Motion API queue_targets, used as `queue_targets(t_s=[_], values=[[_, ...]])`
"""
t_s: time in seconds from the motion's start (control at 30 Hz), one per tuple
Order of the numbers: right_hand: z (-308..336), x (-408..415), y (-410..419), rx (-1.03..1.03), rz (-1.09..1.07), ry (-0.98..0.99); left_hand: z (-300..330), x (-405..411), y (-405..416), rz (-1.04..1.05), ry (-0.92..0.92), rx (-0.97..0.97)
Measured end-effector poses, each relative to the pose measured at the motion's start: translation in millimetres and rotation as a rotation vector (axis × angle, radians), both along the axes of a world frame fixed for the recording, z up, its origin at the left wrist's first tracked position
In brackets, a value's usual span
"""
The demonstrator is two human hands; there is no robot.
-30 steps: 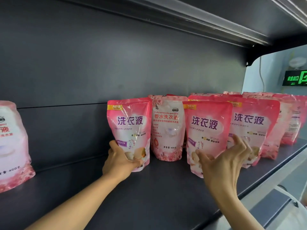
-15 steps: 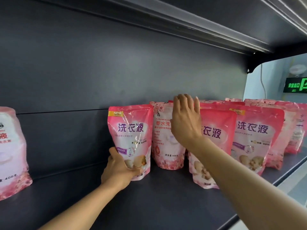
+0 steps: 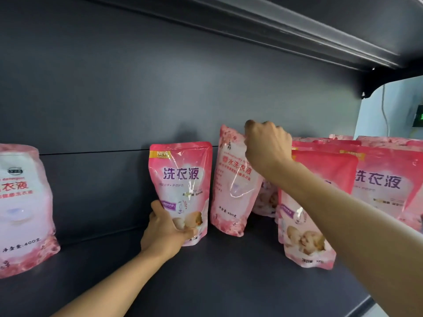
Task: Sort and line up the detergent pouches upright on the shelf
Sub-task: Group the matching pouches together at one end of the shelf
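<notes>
A pink detergent pouch with purple lettering [image 3: 183, 179] stands upright on the dark shelf [image 3: 217, 282]; my left hand [image 3: 163, 232] grips its lower left corner. To its right a paler floral pouch [image 3: 231, 197] tilts, and my right hand [image 3: 266, 145] grips its top edge from above. My right forearm crosses in front of another pink pouch [image 3: 306, 236] standing nearer the shelf front. More pink pouches [image 3: 384, 186] crowd the right end. A single pale floral pouch [image 3: 23, 209] stands apart at the far left.
The dark back panel [image 3: 183, 88] rises behind the pouches, and an upper shelf [image 3: 297, 26] hangs overhead. Bare shelf surface lies between the far-left pouch and the one in my left hand. A green lit sign [image 3: 418, 118] shows on the wall at right.
My right hand left the front pouches, rose and closed on the top of the pale floral pouch, which now tilts. My left hand stayed on its pouch. The camera moved closer.
</notes>
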State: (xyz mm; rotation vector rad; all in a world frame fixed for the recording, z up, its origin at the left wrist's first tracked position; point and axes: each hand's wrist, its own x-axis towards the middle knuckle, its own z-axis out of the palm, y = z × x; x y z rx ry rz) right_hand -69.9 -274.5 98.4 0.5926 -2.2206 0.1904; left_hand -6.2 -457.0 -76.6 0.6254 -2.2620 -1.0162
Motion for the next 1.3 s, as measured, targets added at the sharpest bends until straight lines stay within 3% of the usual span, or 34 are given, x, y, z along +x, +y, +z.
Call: queue_targets(t_s=[0.23,0.7,0.93,1.07,1.13,1.2,1.3], values=[[14,28,53,-0.261,0.022,-0.038,7,-20,16,-0.04,-0.032,0.005],[-10,21,117,-0.371,0.138,-0.05,11,-94,86,-0.232,-0.024,0.098],[-27,17,124,-0.433,0.262,-0.028,19,-79,92,-0.362,-0.158,0.091],[-29,25,129,-0.553,0.347,-0.121,26,-41,100,-0.259,-0.04,0.033],[-34,32,133,-0.625,0.387,-0.222,30,-19,109,-0.316,0.055,0.105],[-47,38,139,-0.671,0.449,-0.344,36,1,121,-0.477,0.072,0.305],[-78,47,144,-0.595,0.526,-0.516,36,12,139,-0.629,0.033,0.525]])
